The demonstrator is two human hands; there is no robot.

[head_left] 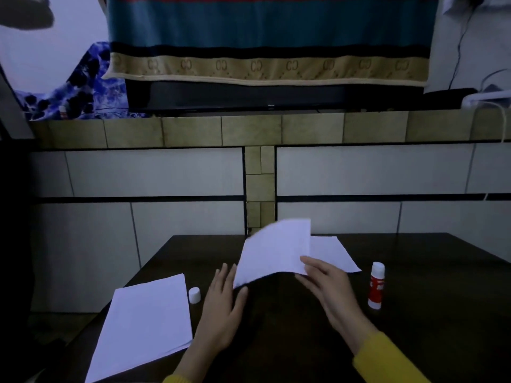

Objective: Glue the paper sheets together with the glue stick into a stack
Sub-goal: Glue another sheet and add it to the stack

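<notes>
A white paper sheet (276,250) is lifted off the dark table (442,313), tilted up at its far edge. My right hand (329,286) pinches its near right corner. My left hand (224,308) has straight fingers touching the sheet's near left edge. More white sheets (334,252) lie flat behind it on the right. A pile of white sheets (146,324) lies at the near left. The red and white glue stick (376,286) stands upright and uncapped to the right of my right hand. Its white cap (194,295) stands beside the left pile.
A tiled wall unit (166,172) rises just beyond the table's far edge. On its ledge stands a dark screen (249,95) draped with a striped cloth (268,37). White cables (500,106) hang at the far right.
</notes>
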